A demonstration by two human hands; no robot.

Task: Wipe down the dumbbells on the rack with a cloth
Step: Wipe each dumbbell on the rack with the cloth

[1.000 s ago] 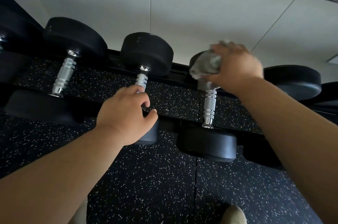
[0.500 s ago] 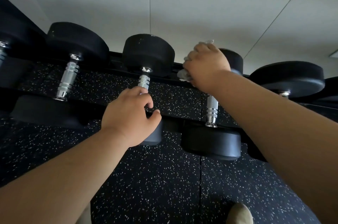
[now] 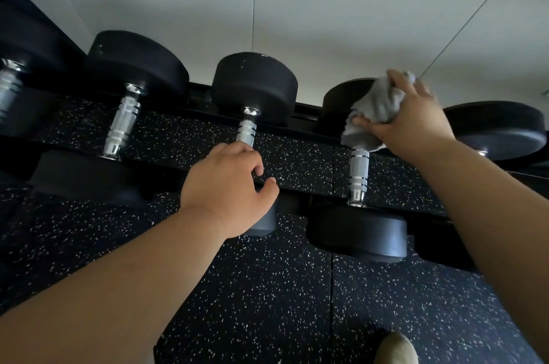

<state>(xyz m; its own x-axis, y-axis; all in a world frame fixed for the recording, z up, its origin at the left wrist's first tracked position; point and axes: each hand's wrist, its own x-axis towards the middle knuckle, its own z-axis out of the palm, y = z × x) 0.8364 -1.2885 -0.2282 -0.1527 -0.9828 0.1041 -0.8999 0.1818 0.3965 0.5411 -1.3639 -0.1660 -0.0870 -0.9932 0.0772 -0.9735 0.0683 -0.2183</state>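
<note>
Several black dumbbells with chrome handles lie side by side on a black rack (image 3: 303, 115). My right hand (image 3: 411, 122) grips a crumpled grey cloth (image 3: 372, 114) and presses it on the far head of the third dumbbell (image 3: 358, 176). My left hand (image 3: 228, 188) grips the handle of the middle dumbbell (image 3: 254, 87), hiding its lower handle and most of its near head.
More dumbbells lie to the left (image 3: 133, 78) and to the right (image 3: 496, 131). Black speckled rubber flooring (image 3: 267, 289) runs under the rack, a pale wall (image 3: 297, 6) stands behind it, and the toe of a shoe (image 3: 396, 348) shows at the bottom.
My right hand with the cloth has swung from the left side of the third dumbbell's far head back to its right side. My left hand has stayed on the middle dumbbell's handle.
</note>
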